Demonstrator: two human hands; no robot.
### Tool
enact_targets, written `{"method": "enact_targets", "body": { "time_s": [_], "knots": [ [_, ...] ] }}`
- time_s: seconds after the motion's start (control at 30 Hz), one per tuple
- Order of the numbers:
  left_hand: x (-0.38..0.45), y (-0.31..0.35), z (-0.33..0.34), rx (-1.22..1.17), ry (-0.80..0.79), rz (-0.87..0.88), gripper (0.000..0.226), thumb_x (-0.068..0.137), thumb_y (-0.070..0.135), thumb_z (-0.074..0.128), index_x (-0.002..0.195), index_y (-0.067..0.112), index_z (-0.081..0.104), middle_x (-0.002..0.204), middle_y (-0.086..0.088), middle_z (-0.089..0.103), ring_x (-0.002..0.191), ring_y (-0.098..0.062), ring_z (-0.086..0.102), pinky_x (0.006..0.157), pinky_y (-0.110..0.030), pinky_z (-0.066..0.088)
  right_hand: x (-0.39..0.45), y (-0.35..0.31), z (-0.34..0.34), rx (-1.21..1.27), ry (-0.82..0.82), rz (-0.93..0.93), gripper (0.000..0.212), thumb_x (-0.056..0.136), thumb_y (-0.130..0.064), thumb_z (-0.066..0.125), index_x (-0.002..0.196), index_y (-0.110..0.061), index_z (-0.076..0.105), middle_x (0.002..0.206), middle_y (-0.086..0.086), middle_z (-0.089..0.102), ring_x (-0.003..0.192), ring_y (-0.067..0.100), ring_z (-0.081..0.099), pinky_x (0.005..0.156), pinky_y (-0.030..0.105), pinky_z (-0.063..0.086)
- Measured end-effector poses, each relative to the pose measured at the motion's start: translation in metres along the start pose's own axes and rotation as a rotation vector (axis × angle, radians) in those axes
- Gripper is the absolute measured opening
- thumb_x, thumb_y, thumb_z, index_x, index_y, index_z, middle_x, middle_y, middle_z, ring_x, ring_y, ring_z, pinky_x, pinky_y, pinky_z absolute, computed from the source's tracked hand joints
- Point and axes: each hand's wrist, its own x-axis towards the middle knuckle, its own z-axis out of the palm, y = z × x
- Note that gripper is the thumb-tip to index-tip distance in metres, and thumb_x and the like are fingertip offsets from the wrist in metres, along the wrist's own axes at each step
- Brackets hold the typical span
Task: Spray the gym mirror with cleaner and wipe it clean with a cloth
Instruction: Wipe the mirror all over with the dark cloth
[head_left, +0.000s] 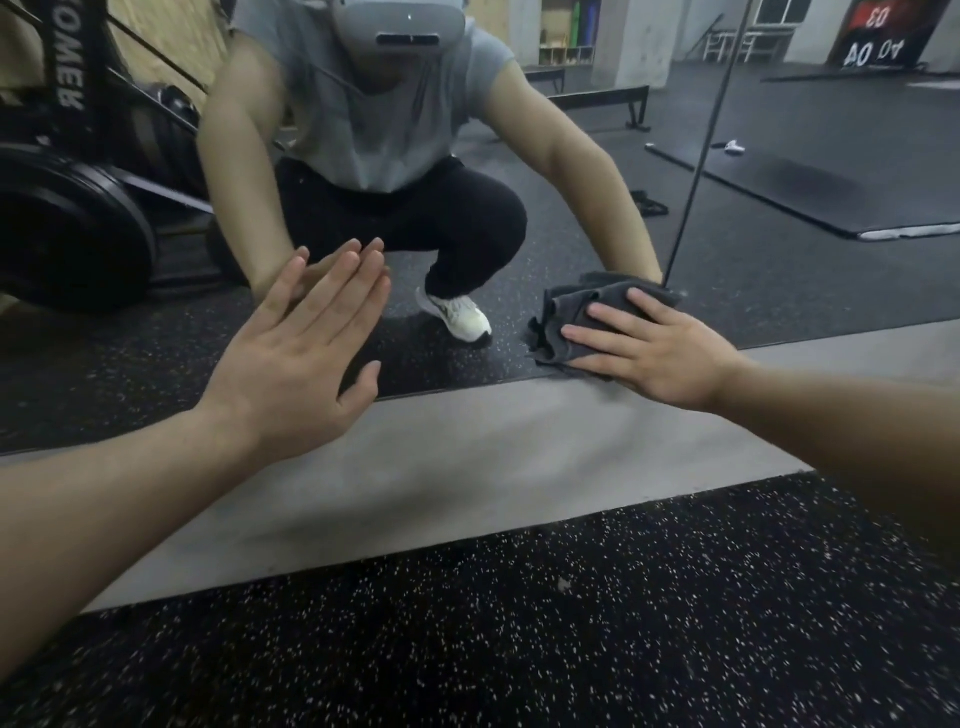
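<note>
- The right hand (657, 353) is pressing a dark grey cloth (576, 322) flat against the gym mirror (779, 171), fingers spread and straight over the bunched fabric, at about 3 o'clock from frame centre and just above the mirror's bottom edge.
- The left hand (306, 343) is lying flat on the glass at about 9 o'clock, fingers straight and together, holding nothing; the two hands are well apart.
- No spray bottle is showing, so this is probably the wiping stage, low on the mirror.
- To wipe well, the palm should be keeping even pressure so the whole pad of cloth is touching the glass, not only the fingertips.
- Strokes should be overlapping and running right down to the grey ledge (467, 457) at 6 o'clock.
- The bare left palm is likely leaving a print, so that patch will need a pass too.
</note>
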Motion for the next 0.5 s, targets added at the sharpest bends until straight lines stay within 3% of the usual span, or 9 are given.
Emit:
{"method": "enact_targets", "body": {
  "time_s": [0.3,0.5],
  "knots": [
    [-0.028,-0.023,-0.01,-0.009,-0.023,-0.064,0.07,0.099,0.038,0.032,0.159,0.004,0.024,0.169,-0.013,0.013,0.157,-0.026,0.013,0.125,-0.056,0.015,0.139,-0.077,-0.028,0.064,0.116,0.044,0.056,0.101,-0.023,0.036,0.157,-0.026,0.038,0.167,-0.001,0.027,0.153,0.027,0.02,0.128,0.046,-0.002],
    [-0.028,-0.048,-0.031,0.037,-0.008,-0.083,0.069,0.1,0.037,0.033,0.158,0.0,0.026,0.169,-0.016,0.013,0.157,-0.027,0.013,0.126,-0.055,0.014,0.204,-0.048,-0.072,0.037,0.209,0.028,0.05,0.103,-0.035,0.046,0.153,-0.03,0.046,0.165,-0.002,0.033,0.154,0.025,0.026,0.127,0.045,0.009]
  ]
}}
